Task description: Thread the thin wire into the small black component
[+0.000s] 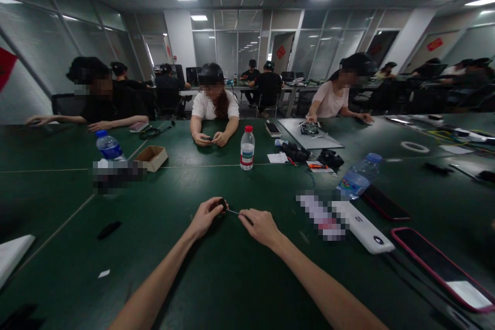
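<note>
My left hand (207,218) pinches a small black part (222,205) between its fingertips, a little above the dark green tabletop (185,278). My right hand (261,227) holds a thin metal tool (234,212) with a dark end, and its tip reaches toward or touches the black part. The fingers hide most of the part, so its exact kind is hard to tell. A small black strip (109,230) lies on the table to the left of my hands.
To my right lie a white power bank (363,227), a pink-edged phone (441,268) and a plastic water bottle (359,176). A cardboard box (152,158), a second bottle (247,148), a circuit board on a grey mat (309,134) and seated co-workers stand across the table.
</note>
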